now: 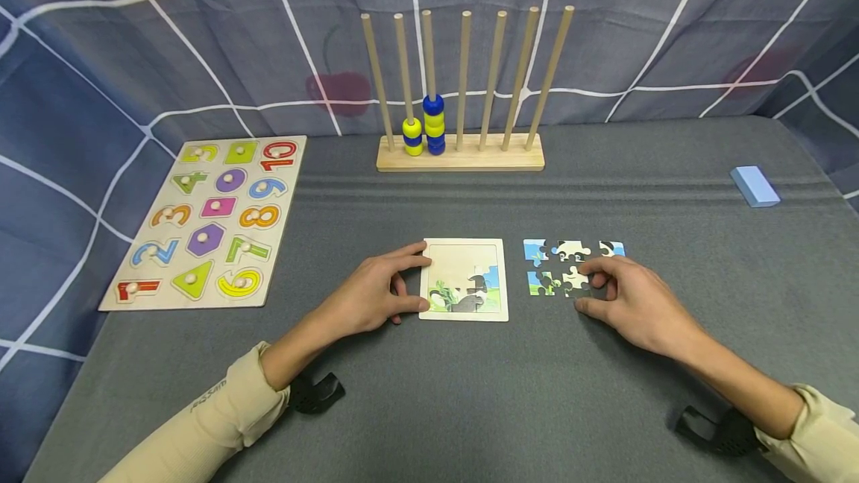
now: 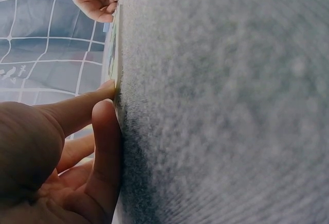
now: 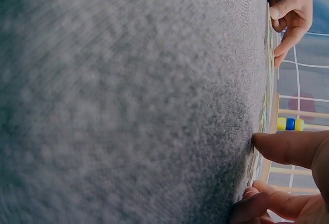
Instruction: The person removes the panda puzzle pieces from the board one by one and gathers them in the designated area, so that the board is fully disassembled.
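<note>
A square jigsaw tray [image 1: 464,317] lies in the middle of the table, its picture partly filled with pieces along the bottom and right. My left hand [image 1: 369,291] rests at the tray's left edge, thumb near the lower corner and two fingertips near the upper one. To the right lie several loose jigsaw pieces in two rows, among them a sky-blue piece [image 1: 535,250] and a green and blue piece [image 1: 540,284]. My right hand [image 1: 631,300] pinches a black and white jigsaw piece [image 1: 575,282] in the lower row, with thumb and index at its right side. The hand hides part of that row.
A board of number and shape pegs [image 1: 221,244] lies at the left. Behind the tray stands a wooden rod stacker [image 1: 460,162] with yellow and blue beads on two rods. A light blue block [image 1: 755,186] sits at the far right. A gridded cloth [image 1: 604,36] hangs behind.
</note>
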A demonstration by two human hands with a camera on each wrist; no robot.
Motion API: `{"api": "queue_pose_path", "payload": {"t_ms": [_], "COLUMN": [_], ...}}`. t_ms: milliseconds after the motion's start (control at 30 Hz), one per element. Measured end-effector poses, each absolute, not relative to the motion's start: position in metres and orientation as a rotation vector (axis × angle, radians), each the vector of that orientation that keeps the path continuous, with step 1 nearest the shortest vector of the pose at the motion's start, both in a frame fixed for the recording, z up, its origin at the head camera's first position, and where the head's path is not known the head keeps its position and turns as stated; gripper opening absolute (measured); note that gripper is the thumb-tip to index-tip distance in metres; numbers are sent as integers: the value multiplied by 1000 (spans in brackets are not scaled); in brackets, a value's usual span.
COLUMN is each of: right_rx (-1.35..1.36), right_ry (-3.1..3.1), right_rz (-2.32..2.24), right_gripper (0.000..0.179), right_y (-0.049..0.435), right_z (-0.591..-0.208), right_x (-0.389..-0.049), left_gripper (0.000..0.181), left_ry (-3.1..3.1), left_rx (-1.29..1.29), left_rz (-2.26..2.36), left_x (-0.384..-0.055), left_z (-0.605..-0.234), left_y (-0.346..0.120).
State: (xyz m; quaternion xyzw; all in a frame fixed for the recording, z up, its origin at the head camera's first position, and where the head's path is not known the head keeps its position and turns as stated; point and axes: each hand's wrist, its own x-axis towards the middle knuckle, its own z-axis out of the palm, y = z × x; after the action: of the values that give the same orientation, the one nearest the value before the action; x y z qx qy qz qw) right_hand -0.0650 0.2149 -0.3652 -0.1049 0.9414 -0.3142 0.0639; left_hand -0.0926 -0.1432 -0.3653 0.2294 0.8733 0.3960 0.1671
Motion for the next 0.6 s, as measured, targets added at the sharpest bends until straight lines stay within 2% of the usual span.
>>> {"api": "queue_pose_path", "payload": {"t_ms": [300,600], "right_rx": [-401,-570], "right_ry": [2896,2790], "right_rz": [-987,-1159], "right_gripper": [39,32], "right_y": [209,179], "right_z": [-356,-351], "right_x": [-60,-67], "left_gripper": [59,59], "left_ry": [2488,2486], "left_rx": [642,645], "left_rz": [1111,1107], "left_x": [-93,-93], "left_z": [-364,-365], "left_y": [-143,-144]}}
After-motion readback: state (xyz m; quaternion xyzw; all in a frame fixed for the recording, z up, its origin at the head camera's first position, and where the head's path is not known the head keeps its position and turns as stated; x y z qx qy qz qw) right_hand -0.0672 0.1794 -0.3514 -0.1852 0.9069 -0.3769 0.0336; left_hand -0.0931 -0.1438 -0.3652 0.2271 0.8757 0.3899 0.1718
